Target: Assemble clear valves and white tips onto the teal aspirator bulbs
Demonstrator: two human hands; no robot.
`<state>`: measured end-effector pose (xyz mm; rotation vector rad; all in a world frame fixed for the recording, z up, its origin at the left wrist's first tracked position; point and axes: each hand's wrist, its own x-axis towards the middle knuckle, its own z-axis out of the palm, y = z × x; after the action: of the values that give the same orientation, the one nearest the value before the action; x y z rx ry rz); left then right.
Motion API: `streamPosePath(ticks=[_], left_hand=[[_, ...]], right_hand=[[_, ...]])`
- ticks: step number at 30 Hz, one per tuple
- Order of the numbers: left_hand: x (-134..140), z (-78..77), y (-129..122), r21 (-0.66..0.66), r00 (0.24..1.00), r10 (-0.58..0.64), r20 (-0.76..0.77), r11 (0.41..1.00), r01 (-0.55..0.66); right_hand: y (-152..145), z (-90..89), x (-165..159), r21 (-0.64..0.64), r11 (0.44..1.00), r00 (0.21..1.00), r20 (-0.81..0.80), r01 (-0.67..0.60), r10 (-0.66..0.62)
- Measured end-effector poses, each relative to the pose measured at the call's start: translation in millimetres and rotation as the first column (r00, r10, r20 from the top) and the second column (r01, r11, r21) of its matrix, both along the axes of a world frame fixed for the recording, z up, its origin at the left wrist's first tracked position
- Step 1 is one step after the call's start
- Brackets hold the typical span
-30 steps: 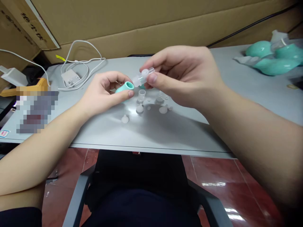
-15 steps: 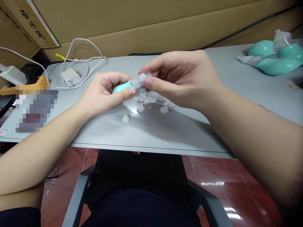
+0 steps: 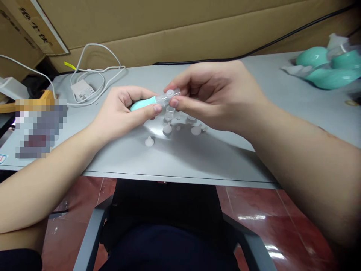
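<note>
My left hand (image 3: pixel 131 107) is closed around a mint-green rubber-like bulb (image 3: pixel 145 103), whose rounded end is partly hidden in the palm. From the bulb's narrow neck a clear plastic tube fitting (image 3: pixel 164 98) with a round boss on its side points right. The thumb and fingertips of my right hand (image 3: pixel 205 94) pinch this fitting near its free end. Under the hands, on the table, stands a clear plastic cup-like piece (image 3: pixel 169 113). Around it lie several small translucent discs, among them a round stemmed one (image 3: pixel 149 141) and a larger one (image 3: pixel 196 130).
More mint-green bulbs (image 3: pixel 328 77) with clear parts lie at the right end of the grey table (image 3: pixel 126 162). A white charger (image 3: pixel 82 90) with a coiled cable is at the back left, near an orange object (image 3: pixel 46 101). Cardboard (image 3: pixel 180 35) lines the back.
Hardly anything differs. The bulb and clear fitting now lie nearly in one line, the bulb slightly further left. My view has shifted a little.
</note>
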<state>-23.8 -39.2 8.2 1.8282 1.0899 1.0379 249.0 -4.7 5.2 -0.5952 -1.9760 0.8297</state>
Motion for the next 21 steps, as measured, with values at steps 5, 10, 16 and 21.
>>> streamPosePath(ticks=[5,10,16,21], left_hand=[[2.7,2.1,-3.0,0.015,1.0,0.009,-0.002,1.0,-0.009],[2.3,3.6,-3.6,-0.006,1.0,0.0,-0.027,1.0,0.0],[2.4,2.5,-2.8,0.018,0.999,0.035,0.003,0.999,-0.035],[2.8,0.6,-1.6,-0.002,0.999,0.012,0.043,1.0,-0.012]], right_hand=[[1.9,0.8,5.3,0.072,0.997,0.996,0.093,-0.015,0.008],[1.7,-0.8,7.5,0.108,0.994,0.991,0.134,-0.027,0.013],[-3.0,-3.7,-0.3,0.006,0.998,0.998,0.041,-0.055,0.055],[-3.9,-5.1,-4.4,-0.04,0.994,0.995,-0.031,-0.099,0.098]])
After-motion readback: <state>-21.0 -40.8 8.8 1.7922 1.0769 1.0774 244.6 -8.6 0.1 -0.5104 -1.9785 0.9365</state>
